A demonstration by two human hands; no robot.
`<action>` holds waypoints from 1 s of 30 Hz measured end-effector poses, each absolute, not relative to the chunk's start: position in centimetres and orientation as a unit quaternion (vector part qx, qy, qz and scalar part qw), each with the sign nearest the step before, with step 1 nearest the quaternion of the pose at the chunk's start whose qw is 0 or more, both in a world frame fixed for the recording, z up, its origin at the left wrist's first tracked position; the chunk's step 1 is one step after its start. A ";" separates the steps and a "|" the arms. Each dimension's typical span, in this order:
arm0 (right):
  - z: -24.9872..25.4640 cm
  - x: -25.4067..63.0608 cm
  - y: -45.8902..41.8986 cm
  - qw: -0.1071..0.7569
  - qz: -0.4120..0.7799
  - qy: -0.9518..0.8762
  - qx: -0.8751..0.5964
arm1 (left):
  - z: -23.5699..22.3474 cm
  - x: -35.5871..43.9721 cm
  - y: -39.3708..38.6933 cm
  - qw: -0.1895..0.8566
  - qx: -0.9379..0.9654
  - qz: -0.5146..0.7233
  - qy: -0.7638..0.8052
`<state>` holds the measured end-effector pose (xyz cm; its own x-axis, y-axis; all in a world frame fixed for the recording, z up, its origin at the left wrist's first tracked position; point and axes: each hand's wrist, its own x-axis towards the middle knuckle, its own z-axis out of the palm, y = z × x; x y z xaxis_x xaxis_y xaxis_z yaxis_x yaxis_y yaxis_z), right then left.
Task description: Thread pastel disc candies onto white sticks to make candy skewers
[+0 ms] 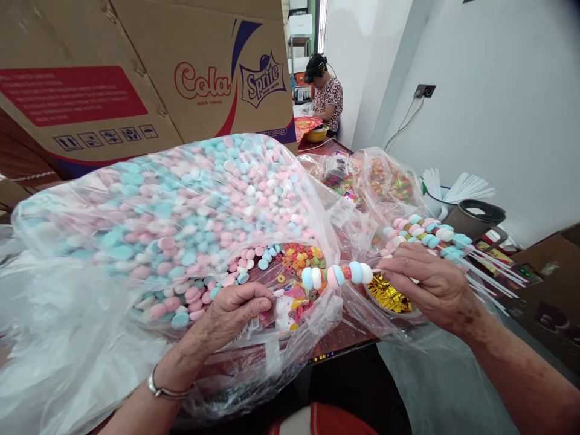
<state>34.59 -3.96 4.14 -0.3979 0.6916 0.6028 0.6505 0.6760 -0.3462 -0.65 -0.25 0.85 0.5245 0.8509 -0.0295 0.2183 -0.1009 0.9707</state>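
the left hand (238, 308) pinches a small printed packet (286, 311) between thumb and fingers; through the clear film it is hard to say whether its mouth is open. the right hand (426, 290) grips the stick of a skewer (335, 275) of blue, white and pink candy, held roughly level between the hands, its candy end toward the left. beyond the packet lie coloured rings (301, 257), by a big bag (181, 199) of pastel candy. gold tinsel (388, 294) shows beside the right hand. farther out are more skewers (421, 229), a mug (466, 222), a carton (149, 36) and a co-worker (330, 99).
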 end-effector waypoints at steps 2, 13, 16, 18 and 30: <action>3.9 34.3 -4.2 0.381 0.061 -0.828 -0.407 | 0.7 -0.7 -0.3 0.560 0.669 0.294 0.389; 2.9 33.9 -4.0 0.350 0.112 -0.832 -0.416 | 0.5 -0.3 -0.5 0.660 0.579 0.310 0.366; 2.7 34.0 -3.9 0.352 0.059 -0.849 -0.389 | 0.4 -0.3 -0.5 0.671 0.561 0.309 0.373; 2.7 34.1 -3.9 0.344 0.014 -0.861 -0.374 | 0.3 -0.3 -0.4 0.671 0.560 0.302 0.381; 2.6 32.4 -4.0 0.327 0.034 -0.865 -0.378 | 1.2 0.2 0.0 0.616 0.655 0.219 0.379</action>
